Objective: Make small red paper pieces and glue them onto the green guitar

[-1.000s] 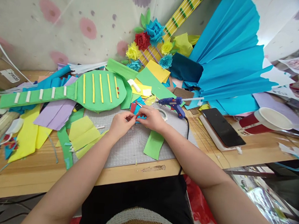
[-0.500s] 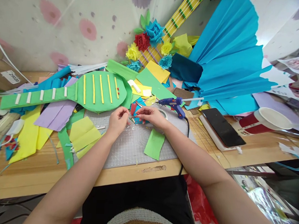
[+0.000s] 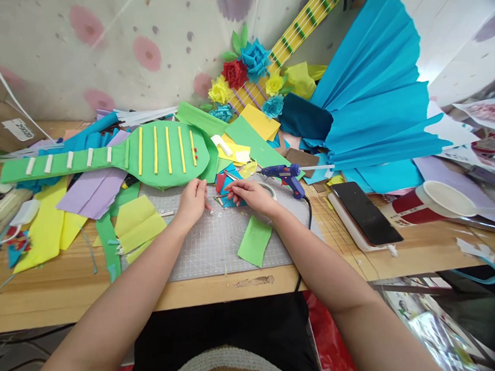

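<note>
My left hand [image 3: 193, 202] is over the grey cutting mat [image 3: 211, 250], just below the body of a green paper lute shape [image 3: 157, 158] with yellow strips. Its fingers are bent together, and anything between them is too small to tell. To its right, my right hand [image 3: 249, 194] is closed at the fingertips, near small red and blue paper scraps [image 3: 230, 201]; what it pinches cannot be made out. A tape roll [image 3: 272, 190] lies partly behind this hand. A green paper piece [image 3: 255, 241] rests on the mat below it.
A blue glue gun [image 3: 287, 176] lies right of my hands, its cord running down over the table edge. Farther right are a black phone [image 3: 368, 213] and a red-and-white cup [image 3: 431, 203]. Behind stand a yellow paper guitar [image 3: 291, 35] with flowers and pleated blue paper [image 3: 376, 98].
My hands have drawn slightly apart, the left a little to the left. The red bit seen at my right fingertips no longer shows. The view has shifted slightly.
</note>
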Available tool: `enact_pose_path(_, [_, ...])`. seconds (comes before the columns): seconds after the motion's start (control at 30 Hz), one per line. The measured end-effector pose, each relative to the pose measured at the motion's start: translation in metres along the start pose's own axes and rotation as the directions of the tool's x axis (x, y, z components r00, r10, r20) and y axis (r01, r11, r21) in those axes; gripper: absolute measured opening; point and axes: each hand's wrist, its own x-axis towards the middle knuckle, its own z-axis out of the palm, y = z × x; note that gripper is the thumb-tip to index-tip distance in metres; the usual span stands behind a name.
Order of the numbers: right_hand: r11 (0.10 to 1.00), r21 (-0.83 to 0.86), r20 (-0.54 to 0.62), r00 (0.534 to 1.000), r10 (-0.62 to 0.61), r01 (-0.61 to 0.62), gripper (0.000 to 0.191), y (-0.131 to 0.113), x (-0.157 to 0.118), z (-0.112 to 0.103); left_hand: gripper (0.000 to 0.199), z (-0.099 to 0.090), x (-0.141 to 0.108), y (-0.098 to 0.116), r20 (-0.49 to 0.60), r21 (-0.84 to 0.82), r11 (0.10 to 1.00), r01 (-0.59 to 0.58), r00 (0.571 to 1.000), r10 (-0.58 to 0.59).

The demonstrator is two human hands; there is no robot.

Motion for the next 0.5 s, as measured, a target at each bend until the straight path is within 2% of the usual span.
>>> enact_pose_path(0.07, [1.000,-0.015,0.006,1.000,-0.003,0.003,0.014,-0.001,-0.001,0.000,0.012,0.002,0.000,-0.002,0.014,-0.023,1.000,0.017,1.000,-0.017])
enact_pose_path(0.17, [0.998,-0.041,0.008,0.999,-0.047,0.048,0.012,-0.004,-0.004,0.002,0.022,0.005,-0.004,-0.001,0.059,-0.076,0.997,-0.023,0.998,0.027])
enact_pose_path(0.27, [0.992,-0.081,-0.005,0.995,-0.098,0.097,0.009,-0.006,-0.007,0.006,0.028,0.008,-0.010,0.000,0.187,-0.060,0.998,-0.021,0.982,0.032])
enact_pose_path(0.37, [0.987,-0.113,0.004,0.994,-0.111,0.111,0.007,-0.007,-0.009,0.009,0.026,0.010,-0.014,-0.001,0.299,0.009,1.000,-0.002,0.954,0.000])
enact_pose_path(0.5, [0.981,-0.157,0.000,0.994,-0.113,0.111,0.014,-0.007,-0.009,0.011,0.023,0.009,-0.015,-0.002,0.301,0.082,0.996,-0.034,0.953,0.007])
